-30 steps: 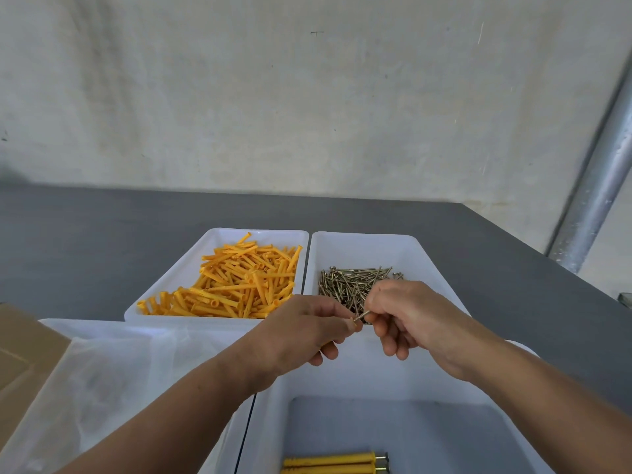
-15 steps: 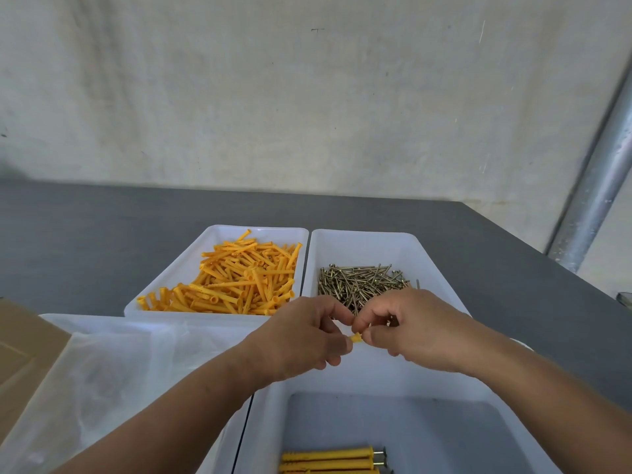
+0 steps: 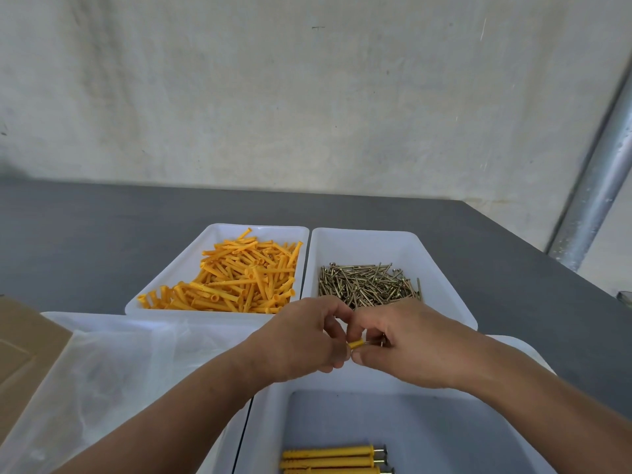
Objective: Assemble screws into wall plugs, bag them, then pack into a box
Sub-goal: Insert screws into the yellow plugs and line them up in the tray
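Since a second ago, the bare screw shank between your fingertips has mostly gone from view, and a short yellow end of the plug [image 3: 355, 344] shows there instead. Your hands sit together above the far wall of the near tray [image 3: 266, 422]. Your left hand [image 3: 301, 340] is curled round the plug, most of which is hidden in its fingers. Your right hand [image 3: 410, 343] pinches the screw [image 3: 370, 343] between thumb and forefinger at the plug's right end; only a thin bit of metal shows there, and you cannot tell how deep it sits.

Three finished plugs [image 3: 330, 460], screw heads pointing right, lie at the near edge of that tray. Beyond your hands, towards the table's [image 3: 68, 241] far edge, two white trays stand side by side, touching. The left tray [image 3: 219, 230] holds loose plugs [image 3: 239, 282] in a heap. The right tray [image 3: 376, 234] holds loose screws [image 3: 369, 285]. At the table's near left, another tray [image 3: 54, 316] holds clear bags [image 3: 102, 371]. A box [image 3: 20, 343] of brown card lies at the left edge, partly out of view. A metal pipe [image 3: 598, 183] runs up past the table's far right corner, in front of the pale wall [image 3: 307, 97].
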The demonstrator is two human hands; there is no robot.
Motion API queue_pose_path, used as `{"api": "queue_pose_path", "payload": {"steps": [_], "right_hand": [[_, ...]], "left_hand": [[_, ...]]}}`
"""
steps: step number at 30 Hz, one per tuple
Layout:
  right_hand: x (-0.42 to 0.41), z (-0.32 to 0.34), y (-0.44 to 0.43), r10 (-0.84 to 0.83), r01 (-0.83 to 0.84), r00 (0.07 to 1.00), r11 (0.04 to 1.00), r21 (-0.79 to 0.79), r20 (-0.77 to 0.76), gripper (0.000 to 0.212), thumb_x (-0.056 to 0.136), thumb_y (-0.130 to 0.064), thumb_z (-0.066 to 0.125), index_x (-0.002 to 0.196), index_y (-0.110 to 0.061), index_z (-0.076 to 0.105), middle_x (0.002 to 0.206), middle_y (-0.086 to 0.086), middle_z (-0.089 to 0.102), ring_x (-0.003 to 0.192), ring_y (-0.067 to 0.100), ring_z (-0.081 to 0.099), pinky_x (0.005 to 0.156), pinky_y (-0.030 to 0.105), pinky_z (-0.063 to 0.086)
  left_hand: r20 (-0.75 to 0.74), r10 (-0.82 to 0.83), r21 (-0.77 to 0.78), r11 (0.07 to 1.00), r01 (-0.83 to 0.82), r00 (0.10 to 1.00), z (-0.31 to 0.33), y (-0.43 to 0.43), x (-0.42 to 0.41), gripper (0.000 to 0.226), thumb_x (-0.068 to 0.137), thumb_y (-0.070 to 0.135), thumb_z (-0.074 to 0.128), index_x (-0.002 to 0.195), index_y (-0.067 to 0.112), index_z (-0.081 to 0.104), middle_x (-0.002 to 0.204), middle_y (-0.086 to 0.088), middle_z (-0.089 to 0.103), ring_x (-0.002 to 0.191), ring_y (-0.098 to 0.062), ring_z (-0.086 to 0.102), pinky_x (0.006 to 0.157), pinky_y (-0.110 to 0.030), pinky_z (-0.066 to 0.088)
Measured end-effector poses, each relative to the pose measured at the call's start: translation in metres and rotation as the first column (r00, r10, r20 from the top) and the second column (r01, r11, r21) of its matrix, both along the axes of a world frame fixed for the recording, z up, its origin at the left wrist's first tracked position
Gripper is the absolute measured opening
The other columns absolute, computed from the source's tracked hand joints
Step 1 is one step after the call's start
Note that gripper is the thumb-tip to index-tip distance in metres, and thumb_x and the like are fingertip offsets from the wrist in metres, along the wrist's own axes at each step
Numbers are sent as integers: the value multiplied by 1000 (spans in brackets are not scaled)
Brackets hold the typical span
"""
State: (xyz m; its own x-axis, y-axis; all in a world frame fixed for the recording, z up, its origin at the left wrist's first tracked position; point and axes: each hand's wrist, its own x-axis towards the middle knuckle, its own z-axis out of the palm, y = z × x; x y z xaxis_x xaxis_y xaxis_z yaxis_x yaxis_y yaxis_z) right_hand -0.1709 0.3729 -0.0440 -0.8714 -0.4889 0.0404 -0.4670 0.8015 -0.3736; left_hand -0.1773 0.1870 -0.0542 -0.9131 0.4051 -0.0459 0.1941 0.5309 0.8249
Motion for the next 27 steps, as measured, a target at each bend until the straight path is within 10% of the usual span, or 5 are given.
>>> {"api": "queue_pose_path", "payload": {"steps": [12, 27], "right_hand": [[9, -1, -5, -9, -28, 956, 992, 121, 295, 18, 95, -25, 45, 82, -33, 54, 92, -4, 69, 62, 4, 66, 56, 19, 48], [17, -14, -16, 41, -166, 955, 895, 414, 294, 23, 97, -30, 50, 110, -19, 65, 111, -2, 63, 82, 9, 47, 57, 17, 32]], "left_hand": [[-142, 134, -10, 991, -137, 981, 8, -8, -5, 25, 83, 13, 69, 100, 31, 68, 84, 13, 66, 74, -2, 61, 71, -21, 53], [-345, 567, 126, 817, -562, 748, 6, -33, -24, 20, 84, 13, 61, 89, 31, 69, 75, 16, 65, 74, 2, 59, 62, -14, 42]]}}
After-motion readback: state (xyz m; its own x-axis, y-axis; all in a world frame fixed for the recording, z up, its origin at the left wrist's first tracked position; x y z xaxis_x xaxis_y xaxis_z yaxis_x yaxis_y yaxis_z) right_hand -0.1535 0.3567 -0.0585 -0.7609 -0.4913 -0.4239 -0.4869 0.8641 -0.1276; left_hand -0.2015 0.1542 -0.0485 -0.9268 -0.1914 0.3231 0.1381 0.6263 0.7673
